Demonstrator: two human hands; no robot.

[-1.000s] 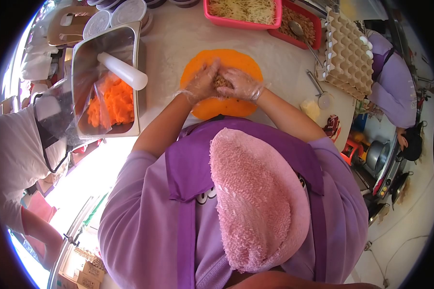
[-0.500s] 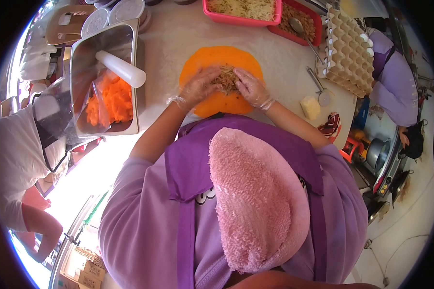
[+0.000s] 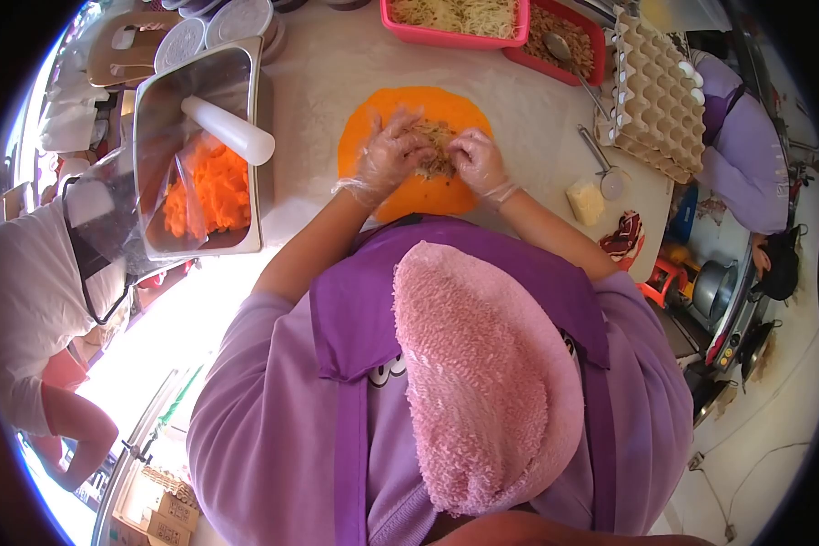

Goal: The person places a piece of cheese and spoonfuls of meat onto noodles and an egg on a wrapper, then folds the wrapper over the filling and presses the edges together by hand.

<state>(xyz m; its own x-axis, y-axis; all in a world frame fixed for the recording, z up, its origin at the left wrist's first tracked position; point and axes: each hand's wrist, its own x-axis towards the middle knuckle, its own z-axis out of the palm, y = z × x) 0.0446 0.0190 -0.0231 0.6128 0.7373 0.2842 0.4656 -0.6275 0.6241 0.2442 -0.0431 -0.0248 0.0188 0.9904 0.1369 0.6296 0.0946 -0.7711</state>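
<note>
A flat round sheet of orange dough [image 3: 428,201] lies on the worktop in front of me, with a mound of shredded filling [image 3: 440,138] at its middle. My left hand [image 3: 393,153], in a clear plastic glove, is over the left side of the dough. Its fingers are partly spread, some of them touching the filling. On the other side my right hand [image 3: 479,164], gloved too, has its fingers curled in a pinch at the filling's right edge. What lies between those fingertips is hidden.
To the left stands a metal tub [image 3: 257,205] with orange dough and a white rolling pin [image 3: 229,130]. Red trays [image 3: 455,36] of fillings, a spoon [image 3: 569,59], egg cartons [image 3: 655,100] and a pale yellow block [image 3: 585,202] sit around the worktop. Other people stand at both sides.
My left hand has shifted right, lifting and spreading some fingers. The right hand's fingers, flatter before, have curled in at the filling's edge.
</note>
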